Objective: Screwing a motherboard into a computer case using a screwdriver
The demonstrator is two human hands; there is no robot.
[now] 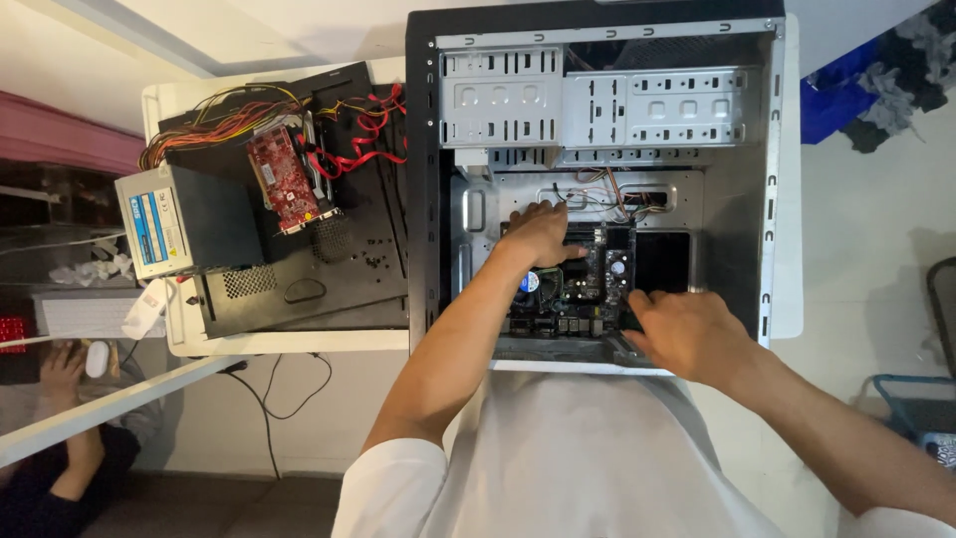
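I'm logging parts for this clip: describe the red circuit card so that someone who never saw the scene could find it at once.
Start at the open computer case lying on the white table, then look to its left, where a removed black side panel lies flat. The red graphics card rests on that panel, beside the grey power supply and its wire bundle. It is the only bright red board; the motherboard under the hands is dark.

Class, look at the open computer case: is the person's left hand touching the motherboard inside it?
Touching. The head view shows the left hand lying flat on the motherboard's upper edge inside the computer case, fingers spread over it with no gap visible.
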